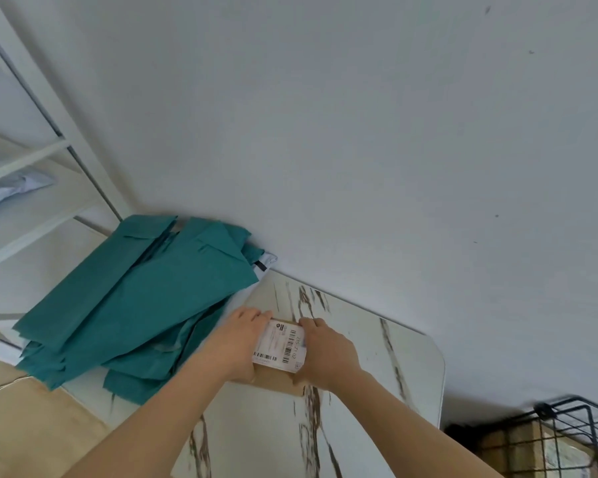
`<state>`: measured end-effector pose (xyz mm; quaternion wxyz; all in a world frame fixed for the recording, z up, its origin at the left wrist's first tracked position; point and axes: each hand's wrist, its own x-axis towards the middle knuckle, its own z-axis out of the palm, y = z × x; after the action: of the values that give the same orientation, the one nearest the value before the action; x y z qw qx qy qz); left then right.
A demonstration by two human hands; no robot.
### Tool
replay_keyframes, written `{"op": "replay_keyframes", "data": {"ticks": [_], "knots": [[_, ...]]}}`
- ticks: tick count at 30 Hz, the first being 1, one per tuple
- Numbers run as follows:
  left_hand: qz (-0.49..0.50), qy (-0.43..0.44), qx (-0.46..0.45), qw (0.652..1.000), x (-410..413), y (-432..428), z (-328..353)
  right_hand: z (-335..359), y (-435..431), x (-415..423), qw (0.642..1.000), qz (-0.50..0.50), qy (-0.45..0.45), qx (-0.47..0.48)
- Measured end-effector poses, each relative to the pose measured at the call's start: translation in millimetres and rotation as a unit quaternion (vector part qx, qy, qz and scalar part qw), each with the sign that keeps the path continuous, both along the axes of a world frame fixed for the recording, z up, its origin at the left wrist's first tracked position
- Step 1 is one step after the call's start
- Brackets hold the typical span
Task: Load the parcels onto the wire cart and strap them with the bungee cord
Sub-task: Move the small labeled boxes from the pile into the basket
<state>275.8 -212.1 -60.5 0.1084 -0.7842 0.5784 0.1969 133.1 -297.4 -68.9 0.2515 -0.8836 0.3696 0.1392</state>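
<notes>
We hold the small parcel (279,343) on the counter (263,436), our left hand (238,341) and right hand (328,351) gripping its two sides (the wire cart (563,441) sits low on our right).

A white, brown-veined marble-patterned surface (359,426) with a rounded corner is carrying two things. A heap of flat teal sheets (135,305) is lying across its left side and spilling over the edge. A flat brown cardboard parcel with a white barcode label (280,343) is resting just beside the heap.

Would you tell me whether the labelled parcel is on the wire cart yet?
Not yet: the parcel lies label-up on the table, left hand and right hand gripping its sides; the wire cart stands apart.
</notes>
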Motion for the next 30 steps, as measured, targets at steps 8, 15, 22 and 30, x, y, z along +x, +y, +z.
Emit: {"op": "replay_keyframes", "data": {"ticks": [8,15,22,30], "knots": [[-0.003,0.01,-0.054,0.999,-5,17,-7,-3,13,-3,0.998,-0.045,0.009,0.041],[-0.044,0.028,-0.104,0.993,-6,46,-5,-1,41,-28,0.995,-0.091,-0.037,0.018],[-0.1,0.05,-0.179,0.977,-31,71,-2,13,80,-70,0.986,-0.15,-0.066,-0.006],[-0.148,0.136,-0.238,0.95,-73,92,0,22,132,-117,0.951,-0.285,-0.119,0.028]]}}
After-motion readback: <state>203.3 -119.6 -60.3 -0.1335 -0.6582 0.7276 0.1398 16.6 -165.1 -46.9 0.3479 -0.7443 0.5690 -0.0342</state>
